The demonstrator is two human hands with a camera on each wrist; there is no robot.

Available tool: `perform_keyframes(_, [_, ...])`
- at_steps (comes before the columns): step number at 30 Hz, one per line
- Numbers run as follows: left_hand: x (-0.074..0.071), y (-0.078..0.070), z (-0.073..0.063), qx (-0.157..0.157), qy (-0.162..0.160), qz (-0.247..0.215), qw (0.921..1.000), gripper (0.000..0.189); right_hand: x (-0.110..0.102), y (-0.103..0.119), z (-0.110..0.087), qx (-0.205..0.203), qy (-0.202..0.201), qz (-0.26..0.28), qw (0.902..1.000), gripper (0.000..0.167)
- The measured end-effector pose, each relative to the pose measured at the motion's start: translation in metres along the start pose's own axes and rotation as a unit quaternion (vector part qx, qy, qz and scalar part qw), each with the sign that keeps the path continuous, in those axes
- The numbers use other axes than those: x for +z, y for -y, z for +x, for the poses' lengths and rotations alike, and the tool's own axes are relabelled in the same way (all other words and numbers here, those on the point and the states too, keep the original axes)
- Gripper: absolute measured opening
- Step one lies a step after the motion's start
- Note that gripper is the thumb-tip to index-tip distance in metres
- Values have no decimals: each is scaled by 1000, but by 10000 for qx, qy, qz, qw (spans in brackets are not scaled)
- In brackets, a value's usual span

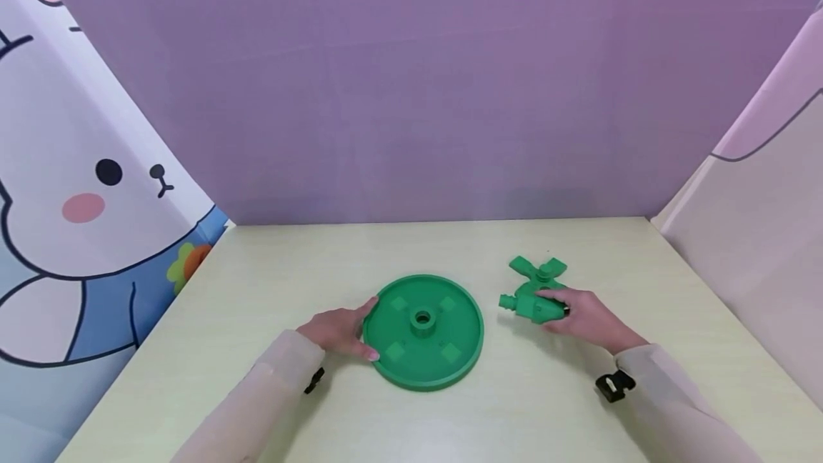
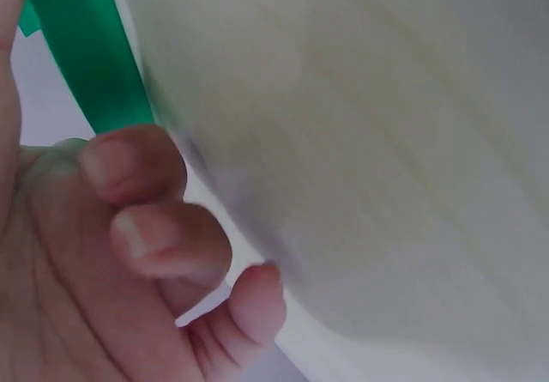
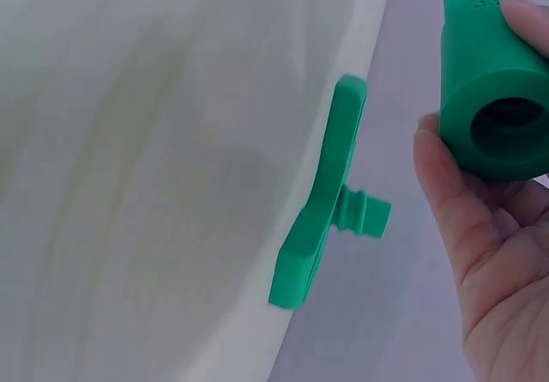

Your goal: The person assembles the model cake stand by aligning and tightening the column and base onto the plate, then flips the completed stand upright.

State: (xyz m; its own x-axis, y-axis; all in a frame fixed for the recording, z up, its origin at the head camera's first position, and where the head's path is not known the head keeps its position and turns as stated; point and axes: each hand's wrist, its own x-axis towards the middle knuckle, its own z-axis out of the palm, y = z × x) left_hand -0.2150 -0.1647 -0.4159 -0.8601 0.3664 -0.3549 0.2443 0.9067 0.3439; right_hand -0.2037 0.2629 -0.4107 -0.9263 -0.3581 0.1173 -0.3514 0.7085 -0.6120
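A round green plastic disc with a raised rim and a hollow central hub lies on the table. My left hand grips its left edge between thumb and forefinger; in the left wrist view the other fingers are curled beside its green side. My right hand holds a green cylindrical plastic piece, its narrow stepped tip pointing left. The right wrist view shows its hollow end. Just behind it, a green piece with flat arms and a ridged central peg lies on the table.
The pale wooden table ends at a purple backdrop. A panel with a cartoon animal stands on the left, and another pale panel stands on the right. Black straps sit at both wrists.
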Motion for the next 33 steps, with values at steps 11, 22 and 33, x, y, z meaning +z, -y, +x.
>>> perform_keyframes(11, [-1,1,4,557,210,-893,9942,111,13,17,13,-363,37,-26,9993,52])
perform_keyframes(22, [0,0,5,499,251,-1258,9905,113,26,33,26,-644,115,218,9976,48])
perform_keyframes(33, [-1,-3,2,465,220,-1428,9884,113,39,47,38,-870,320,893,9917,48])
